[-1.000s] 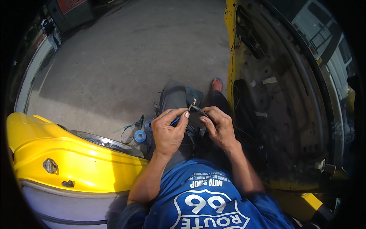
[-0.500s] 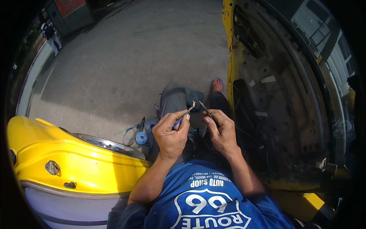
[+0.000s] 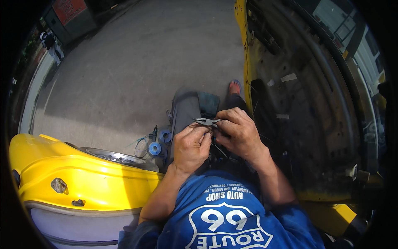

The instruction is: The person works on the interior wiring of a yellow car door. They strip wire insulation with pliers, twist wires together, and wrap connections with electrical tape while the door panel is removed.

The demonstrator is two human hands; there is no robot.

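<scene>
My right hand (image 3: pixel 244 135) grips a pair of metal pliers (image 3: pixel 205 122), whose jaws point left across the fingertips of my other hand. Just beside it, my left hand (image 3: pixel 188 147) is closed in a pinch, thumb and fingers together. The blue wire with bare copper strands, seen in that pinch half a second ago, is now mostly hidden by fingers and pliers. Both hands meet in front of my blue shirt (image 3: pixel 224 191), above my bent leg (image 3: pixel 184 106).
A yellow car body panel (image 3: pixel 91 176) with a wheel (image 3: pixel 116 156) is at the left. Spools, one with a blue rim (image 3: pixel 154 148), lie by my leg near a thin cord (image 3: pixel 142 145). A yellow-edged open panel (image 3: pixel 302 108) rises at the right. One person (image 3: pixel 52 47) stands far left.
My right hand has moved left and turned, bringing the pliers across my left fingertips. My left hand has rolled over, and the copper end has gone from sight.
</scene>
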